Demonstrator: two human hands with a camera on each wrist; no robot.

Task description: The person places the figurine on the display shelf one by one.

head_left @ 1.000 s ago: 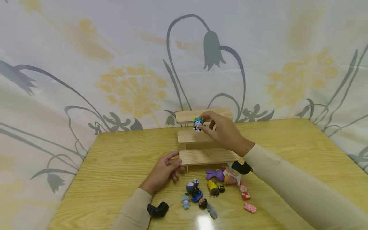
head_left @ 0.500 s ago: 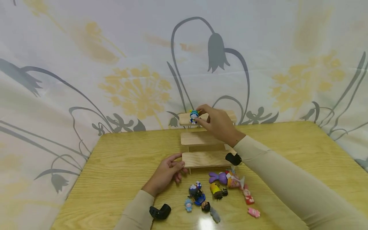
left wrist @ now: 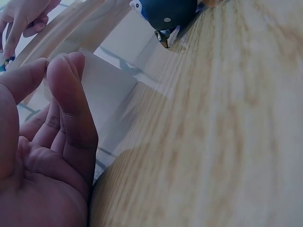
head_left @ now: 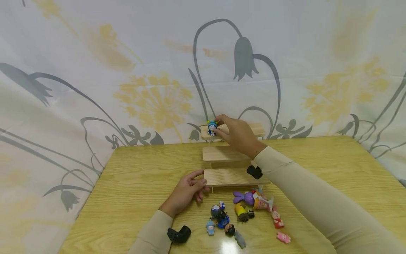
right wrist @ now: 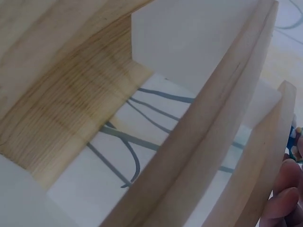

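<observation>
My right hand (head_left: 240, 137) pinches a small figurine (head_left: 211, 129) with a blue hat, white face and yellow tips on the hat. The figurine is upright at the left end of the top step of a three-step wooden display stand (head_left: 234, 177). Whether its base touches the board, I cannot tell. In the right wrist view only the fingers (right wrist: 282, 201) and a sliver of the figurine show at the right edge. My left hand (head_left: 188, 192) holds the left end of the lowest step between thumb and fingers; in the left wrist view, thumb and fingertip (left wrist: 64, 78) meet around its edge.
Several toy figures lie before the stand: a purple rabbit-eared one (head_left: 247, 198), a yellow-and-brown one (head_left: 241, 211), a light blue one (head_left: 210, 228), a grey one (head_left: 240, 240), a red-and-pink one (head_left: 277, 219) and a pink one (head_left: 283, 237). A patterned cloth (head_left: 152, 42) hangs behind the table (head_left: 136, 180).
My right hand has raised the figurine from in front of the middle step to the left end of the top step. The left hand keeps its hold; the head view has shifted slightly.
</observation>
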